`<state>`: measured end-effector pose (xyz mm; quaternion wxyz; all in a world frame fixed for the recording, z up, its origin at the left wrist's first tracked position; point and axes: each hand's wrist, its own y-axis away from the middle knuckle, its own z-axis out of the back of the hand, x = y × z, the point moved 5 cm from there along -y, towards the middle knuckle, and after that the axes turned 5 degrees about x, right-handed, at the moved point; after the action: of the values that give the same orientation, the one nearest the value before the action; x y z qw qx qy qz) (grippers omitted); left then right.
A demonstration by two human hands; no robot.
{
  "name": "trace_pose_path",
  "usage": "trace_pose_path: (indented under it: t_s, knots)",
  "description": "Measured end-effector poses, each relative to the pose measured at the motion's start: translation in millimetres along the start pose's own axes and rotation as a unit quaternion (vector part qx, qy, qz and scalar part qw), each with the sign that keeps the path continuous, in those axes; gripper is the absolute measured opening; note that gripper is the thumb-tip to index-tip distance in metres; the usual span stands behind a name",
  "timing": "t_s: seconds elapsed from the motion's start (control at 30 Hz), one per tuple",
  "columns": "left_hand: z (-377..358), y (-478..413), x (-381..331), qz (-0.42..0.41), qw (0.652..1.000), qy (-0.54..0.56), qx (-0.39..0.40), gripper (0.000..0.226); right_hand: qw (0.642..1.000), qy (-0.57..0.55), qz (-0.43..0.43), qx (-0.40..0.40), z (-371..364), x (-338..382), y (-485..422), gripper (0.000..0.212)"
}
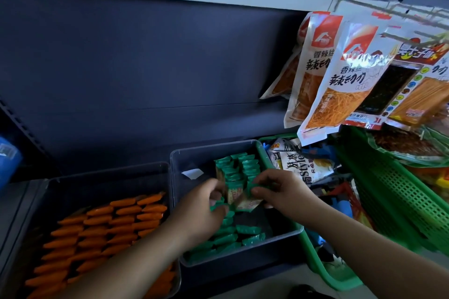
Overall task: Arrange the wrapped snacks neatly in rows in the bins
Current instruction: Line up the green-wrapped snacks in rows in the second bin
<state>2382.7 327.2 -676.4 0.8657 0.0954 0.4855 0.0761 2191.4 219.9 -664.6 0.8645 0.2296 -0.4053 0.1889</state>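
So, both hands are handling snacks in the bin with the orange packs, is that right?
Not quite. The left hand and the right hand are handling snacks in the bin with the green packs. The orange packs lie in the other bin, to its left. The head view shows it.

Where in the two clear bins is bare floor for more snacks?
Middle bin: back left corner around the white slip, and a patch by the right wall near the right hand. Left bin: the strip behind the orange snacks. Crowded: the green snacks by the left hand, the green basket.
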Motion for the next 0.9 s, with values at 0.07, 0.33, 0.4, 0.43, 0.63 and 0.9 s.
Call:
trace_pose_path:
  t_s: [0.07, 0.33, 0.4, 0.43, 0.63, 0.9]
  knots:
    - [1.8, -1.9, 10.7, 0.018, 1.000, -0.019, 0.002, 0.046, 0.997, 0.070, -0.013, 0.014, -10.2, -22.9, -16.3, 0.011]
    - [3.2, -9.0, 31.9, 0.041, 0.999, -0.031, 0.002, 0.051, 0.975, 0.139, -0.055, 0.165, -65.7, -80.1, -58.3, 0.022]
    - [1.9, -9.4, 32.4, 0.041, 0.998, -0.039, 0.004, 0.051, 0.964, 0.136, -0.059, 0.221, -78.5, -81.7, -63.0, 0.011]
    - [0.9, -9.2, 32.3, 0.041, 0.998, -0.041, 0.005, 0.051, 0.958, 0.141, -0.067, 0.239, -81.4, -82.0, -63.4, 0.009]
    - [-1.6, -7.6, 31.7, 0.041, 0.997, -0.063, 0.008, 0.052, 0.950, 0.013, -0.169, 0.262, -78.6, -91.9, -50.7, 0.046]
    - [3.7, -4.2, 30.4, 0.034, 0.996, -0.082, -0.007, 0.053, 0.982, 0.096, -0.071, 0.145, -60.3, -75.7, -60.5, 0.035]
